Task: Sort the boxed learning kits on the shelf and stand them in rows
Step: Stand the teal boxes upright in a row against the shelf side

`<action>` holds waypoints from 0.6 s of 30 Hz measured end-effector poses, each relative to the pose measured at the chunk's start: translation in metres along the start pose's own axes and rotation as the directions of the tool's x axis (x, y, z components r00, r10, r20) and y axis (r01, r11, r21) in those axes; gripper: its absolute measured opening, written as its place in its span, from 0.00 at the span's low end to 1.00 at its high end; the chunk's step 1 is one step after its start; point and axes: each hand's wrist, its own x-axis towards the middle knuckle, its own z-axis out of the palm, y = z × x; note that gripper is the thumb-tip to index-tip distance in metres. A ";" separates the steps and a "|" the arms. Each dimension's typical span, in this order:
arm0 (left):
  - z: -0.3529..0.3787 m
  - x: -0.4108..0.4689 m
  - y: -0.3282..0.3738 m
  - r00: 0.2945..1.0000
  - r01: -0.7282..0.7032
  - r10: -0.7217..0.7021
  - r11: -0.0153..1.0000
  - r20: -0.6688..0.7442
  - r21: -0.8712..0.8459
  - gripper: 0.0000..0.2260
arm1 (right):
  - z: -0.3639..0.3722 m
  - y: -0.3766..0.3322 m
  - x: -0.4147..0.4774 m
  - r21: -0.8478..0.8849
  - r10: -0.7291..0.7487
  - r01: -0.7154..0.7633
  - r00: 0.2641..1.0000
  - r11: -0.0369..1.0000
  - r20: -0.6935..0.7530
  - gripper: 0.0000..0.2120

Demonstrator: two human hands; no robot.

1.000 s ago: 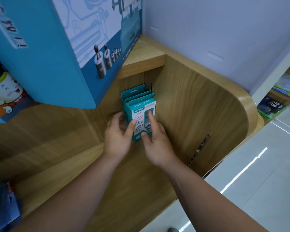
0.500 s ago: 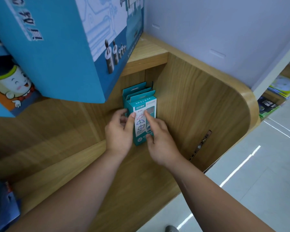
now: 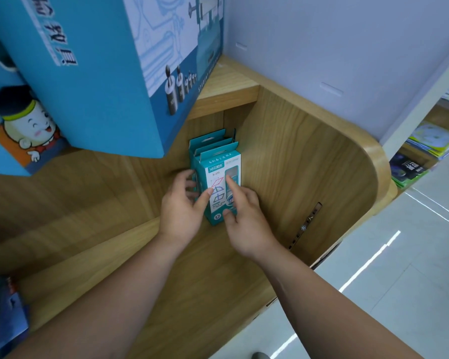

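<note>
Fingers (image 3: 230,185) against front teal box (image 3: 219,174)

The front kit (image 3: 219,177) is partly covered by the fingers of both hands, so its lower print cannot be read. Behind it, only the top flaps of the rear kits (image 3: 208,141) are seen; their number cannot be told. Above it, the big blue box (image 3: 101,81) is cut off by the upper edge.
</note>
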 end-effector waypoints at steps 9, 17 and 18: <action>-0.024 -0.040 0.005 0.997 0.054 -0.050 0.997 -0.058 0.056 0.22 | -0.005 -0.005 -0.024 -0.009 -0.123 0.123 0.992 0.992 0.042 0.26; -0.112 -0.144 0.023 0.932 0.225 -0.151 0.954 -0.331 0.197 0.12 | 0.040 -0.029 -0.052 0.086 -0.320 0.308 0.916 0.947 0.243 0.20; -0.124 -0.156 0.026 0.917 0.243 -0.155 0.948 -0.369 0.206 0.12 | 0.049 -0.033 -0.055 0.103 -0.349 0.334 0.896 0.937 0.274 0.17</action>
